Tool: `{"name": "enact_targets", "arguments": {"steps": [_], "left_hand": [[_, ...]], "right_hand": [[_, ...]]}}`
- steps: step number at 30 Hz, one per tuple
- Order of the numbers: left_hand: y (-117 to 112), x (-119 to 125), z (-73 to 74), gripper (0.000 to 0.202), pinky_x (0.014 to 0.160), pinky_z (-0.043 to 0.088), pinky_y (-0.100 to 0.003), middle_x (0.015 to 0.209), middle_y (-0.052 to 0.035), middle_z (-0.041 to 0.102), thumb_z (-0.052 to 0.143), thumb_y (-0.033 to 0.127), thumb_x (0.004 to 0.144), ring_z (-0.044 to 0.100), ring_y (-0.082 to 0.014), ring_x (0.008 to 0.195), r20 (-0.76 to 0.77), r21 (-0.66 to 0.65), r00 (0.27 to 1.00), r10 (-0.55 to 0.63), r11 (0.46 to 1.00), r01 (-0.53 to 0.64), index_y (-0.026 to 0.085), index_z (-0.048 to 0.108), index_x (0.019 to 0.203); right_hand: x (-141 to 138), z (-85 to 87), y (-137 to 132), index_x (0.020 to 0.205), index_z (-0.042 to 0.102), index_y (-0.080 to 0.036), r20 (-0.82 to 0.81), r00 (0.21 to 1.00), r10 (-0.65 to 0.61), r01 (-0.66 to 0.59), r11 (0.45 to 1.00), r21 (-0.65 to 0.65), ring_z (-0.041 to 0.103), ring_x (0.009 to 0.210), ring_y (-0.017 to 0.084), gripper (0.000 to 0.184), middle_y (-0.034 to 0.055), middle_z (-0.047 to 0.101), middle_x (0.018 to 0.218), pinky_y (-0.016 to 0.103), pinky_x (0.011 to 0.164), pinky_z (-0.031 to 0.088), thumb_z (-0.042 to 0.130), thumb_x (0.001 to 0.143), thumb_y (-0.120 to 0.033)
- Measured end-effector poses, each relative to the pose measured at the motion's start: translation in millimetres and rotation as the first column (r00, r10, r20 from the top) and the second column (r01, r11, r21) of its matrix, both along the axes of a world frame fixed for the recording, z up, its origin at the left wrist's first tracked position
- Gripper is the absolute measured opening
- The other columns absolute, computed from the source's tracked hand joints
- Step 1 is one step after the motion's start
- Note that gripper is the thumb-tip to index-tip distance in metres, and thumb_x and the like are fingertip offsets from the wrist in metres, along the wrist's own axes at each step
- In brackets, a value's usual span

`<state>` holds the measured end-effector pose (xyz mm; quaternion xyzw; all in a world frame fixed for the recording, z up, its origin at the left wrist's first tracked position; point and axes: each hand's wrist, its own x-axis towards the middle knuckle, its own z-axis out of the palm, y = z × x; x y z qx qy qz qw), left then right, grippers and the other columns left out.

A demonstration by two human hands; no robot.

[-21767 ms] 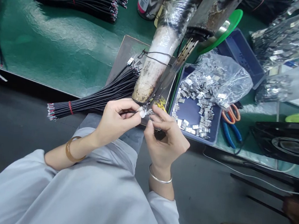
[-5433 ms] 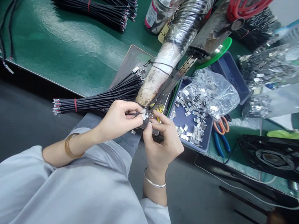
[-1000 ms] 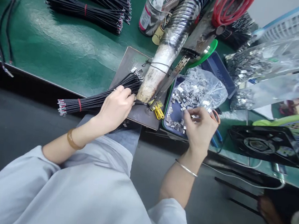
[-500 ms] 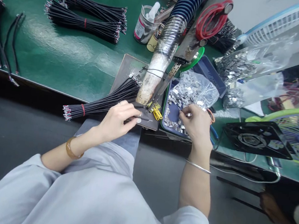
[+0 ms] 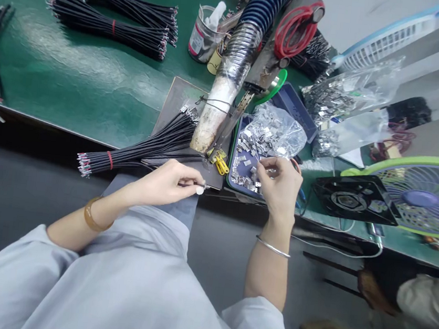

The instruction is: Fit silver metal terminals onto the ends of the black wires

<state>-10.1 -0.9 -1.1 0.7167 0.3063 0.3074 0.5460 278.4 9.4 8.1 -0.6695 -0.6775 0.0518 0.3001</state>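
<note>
My left hand [image 5: 176, 181] is closed in a pinch at the table's front edge, on a black cable [image 5: 205, 186] whose short end shows past the fingertips. Close behind it lies a bundle of black cables [image 5: 146, 143], tied with a red band, on a dark board [image 5: 171, 101]. Above a blue tray [image 5: 229, 186] of small metal connectors [image 5: 247, 175], my right hand [image 5: 279, 184] has thumb and forefinger together. A thin piece shows at those fingertips, too small to name. Part of the tray is covered by a clear plastic bag [image 5: 282, 129].
A soldering iron [image 5: 228, 123] and a taped hose [image 5: 210, 124] slant down over the board beside yellow clips [image 5: 220, 162]. More cable bundles [image 5: 108, 25] and a plastic cup [image 5: 202, 36] stand further back. At right are a black fan [image 5: 352, 197] and a green-rimmed fan [image 5: 422, 198].
My left hand has come slightly down and toward me with the cable, away from the iron's tip. My right hand stays over the tray. The whole view has shifted a little.
</note>
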Motion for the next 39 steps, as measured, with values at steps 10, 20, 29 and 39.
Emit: {"name": "enact_targets", "arguments": {"steps": [10,20,29,39], "left_hand": [[0,13,-6.3,0.017,0.056,0.042,-0.02,0.064,-0.0001,0.065,0.074,0.027,0.074,0.049,-0.0081,0.057,0.21,-0.297,0.942,0.262,0.935,-0.194,0.011,0.075,0.075],[-3,15,-14.1,0.021,0.066,0.055,-0.022,0.082,-0.0061,0.079,0.071,0.028,0.074,0.068,-0.0145,0.071,0.187,-0.24,0.923,0.336,0.927,-0.289,0.012,0.081,0.084],[-3,19,-12.6,0.016,0.056,0.048,-0.019,0.066,-0.0018,0.069,0.071,0.027,0.073,0.059,-0.0103,0.06,0.178,-0.241,0.9,0.398,0.904,-0.352,0.012,0.076,0.076],[-6,18,-8.2,0.015,0.058,0.047,-0.019,0.07,-0.0034,0.072,0.07,0.025,0.078,0.06,-0.0111,0.063,0.172,-0.205,0.914,0.368,0.921,-0.332,0.012,0.075,0.074]], "right_hand": [[-13,-2.1,10,0.069,0.053,-0.024,0.163,0.966,0.202,-0.194,0.979,-0.062,0.065,0.078,0.021,0.014,0.0056,0.075,0.088,0.033,0.07,0.049,0.058,0.079,-0.016],[-27,-9.8,18,0.072,0.05,-0.024,0.132,0.989,0.067,-0.084,0.988,0.127,0.062,0.066,0.017,0.014,0.0005,0.063,0.07,0.028,0.06,0.045,0.058,0.081,-0.016],[-92,-0.6,-46,0.075,0.059,-0.022,-0.623,0.771,0.135,0.004,0.976,0.216,0.068,0.056,0.011,0.017,-0.003,0.071,0.08,0.024,0.055,0.057,0.073,0.083,-0.021],[-121,-24.8,-51,0.081,0.074,-0.023,-0.66,0.729,0.179,-0.076,0.98,0.183,0.075,0.084,0.017,0.006,0.0029,0.078,0.092,0.029,0.07,0.063,0.072,0.086,-0.02]]}}
